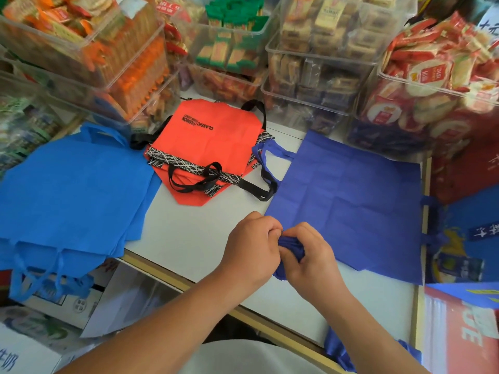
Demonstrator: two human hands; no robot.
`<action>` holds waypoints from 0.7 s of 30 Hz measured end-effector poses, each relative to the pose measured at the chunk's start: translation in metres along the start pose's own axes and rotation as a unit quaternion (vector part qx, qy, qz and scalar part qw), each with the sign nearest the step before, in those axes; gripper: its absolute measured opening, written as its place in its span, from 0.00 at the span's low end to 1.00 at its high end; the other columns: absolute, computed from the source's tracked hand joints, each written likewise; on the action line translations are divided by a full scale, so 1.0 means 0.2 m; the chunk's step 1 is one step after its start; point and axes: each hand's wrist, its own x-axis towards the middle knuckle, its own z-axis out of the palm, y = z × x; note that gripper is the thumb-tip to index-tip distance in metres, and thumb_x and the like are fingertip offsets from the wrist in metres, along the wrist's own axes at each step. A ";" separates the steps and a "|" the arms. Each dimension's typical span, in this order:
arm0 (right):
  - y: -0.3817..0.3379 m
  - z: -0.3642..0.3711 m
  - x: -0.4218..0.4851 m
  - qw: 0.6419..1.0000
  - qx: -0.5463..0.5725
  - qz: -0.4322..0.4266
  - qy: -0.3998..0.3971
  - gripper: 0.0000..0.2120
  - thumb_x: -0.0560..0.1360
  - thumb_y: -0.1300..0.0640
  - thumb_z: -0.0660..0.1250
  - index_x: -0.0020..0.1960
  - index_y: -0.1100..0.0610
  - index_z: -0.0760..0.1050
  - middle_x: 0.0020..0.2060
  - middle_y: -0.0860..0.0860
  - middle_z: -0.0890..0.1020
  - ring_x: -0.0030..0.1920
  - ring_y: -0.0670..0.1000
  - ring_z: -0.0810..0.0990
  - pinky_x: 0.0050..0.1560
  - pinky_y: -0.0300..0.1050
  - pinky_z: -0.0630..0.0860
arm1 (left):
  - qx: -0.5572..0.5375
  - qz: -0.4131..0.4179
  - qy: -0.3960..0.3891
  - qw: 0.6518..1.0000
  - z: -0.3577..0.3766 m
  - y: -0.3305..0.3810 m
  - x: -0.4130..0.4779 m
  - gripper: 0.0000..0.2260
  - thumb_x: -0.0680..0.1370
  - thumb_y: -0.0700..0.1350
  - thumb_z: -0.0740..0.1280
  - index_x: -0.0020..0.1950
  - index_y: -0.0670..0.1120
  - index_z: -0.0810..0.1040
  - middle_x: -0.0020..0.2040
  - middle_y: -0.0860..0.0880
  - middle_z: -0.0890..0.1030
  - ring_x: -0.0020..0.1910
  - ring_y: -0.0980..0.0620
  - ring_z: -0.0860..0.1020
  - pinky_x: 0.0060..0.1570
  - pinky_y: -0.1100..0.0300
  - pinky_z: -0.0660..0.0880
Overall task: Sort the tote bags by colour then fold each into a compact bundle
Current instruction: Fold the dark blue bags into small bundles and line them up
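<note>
Left hand [251,252] and right hand [310,255] pinch dark-blue bundle [291,248] between curled fingers [271,229].

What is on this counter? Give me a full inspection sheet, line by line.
Surface: white table, bare patch in the middle, wooden edge at the near side.
Job's things: light blue bags stacked flat at left, overhanging the near edge; red bags with black handles stacked at the back; dark blue bag spread flat at right; dark blue bundle held in both hands.
Clutter: dark blue cloth hanging at the near edge.
Hands: left hand and right hand both grip the dark blue bundle, fingers curled round it.
Cables: nothing seen.
Surroundings: clear bins of packaged snacks behind the table; cardboard boxes at lower left.
</note>
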 end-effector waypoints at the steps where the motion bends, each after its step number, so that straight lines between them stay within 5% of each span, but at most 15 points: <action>1: -0.01 -0.02 0.01 1.000 0.020 0.016 -0.001 0.08 0.75 0.61 0.75 0.50 0.50 0.79 0.43 0.41 0.79 0.47 0.46 0.79 0.46 0.35 0.74 | -0.011 0.003 0.010 1.000 0.00 0.00 0.00 0.08 0.82 0.42 0.64 0.48 0.49 0.82 0.46 0.52 0.77 0.44 0.53 0.77 0.47 0.54 0.77; 5: -0.05 -0.07 -0.03 0.983 0.119 0.137 0.010 0.17 0.72 0.56 0.78 0.55 0.40 0.79 0.49 0.36 0.83 0.52 0.41 0.80 0.49 0.27 0.72 | -0.033 0.003 0.049 0.998 -0.04 -0.04 0.01 0.07 0.82 0.42 0.65 0.51 0.50 0.83 0.48 0.52 0.80 0.46 0.53 0.79 0.50 0.53 0.78; 16: -0.07 0.02 -0.03 0.997 -0.038 -0.017 0.059 0.15 0.73 0.69 0.70 0.50 0.49 0.83 0.40 0.41 0.82 0.44 0.45 0.79 0.45 0.33 0.74 | -0.046 -0.023 0.017 0.999 -0.01 0.00 0.00 0.09 0.81 0.39 0.64 0.45 0.44 0.82 0.42 0.50 0.81 0.44 0.51 0.79 0.46 0.47 0.79; 21: -0.12 -0.05 -0.03 0.960 0.164 0.223 0.053 0.08 0.77 0.60 0.74 0.51 0.48 0.82 0.40 0.42 0.85 0.44 0.46 0.84 0.39 0.36 0.78 | -0.027 0.073 -0.027 0.997 -0.09 -0.12 0.04 0.10 0.82 0.46 0.66 0.62 0.51 0.81 0.58 0.54 0.77 0.58 0.55 0.74 0.58 0.60 0.74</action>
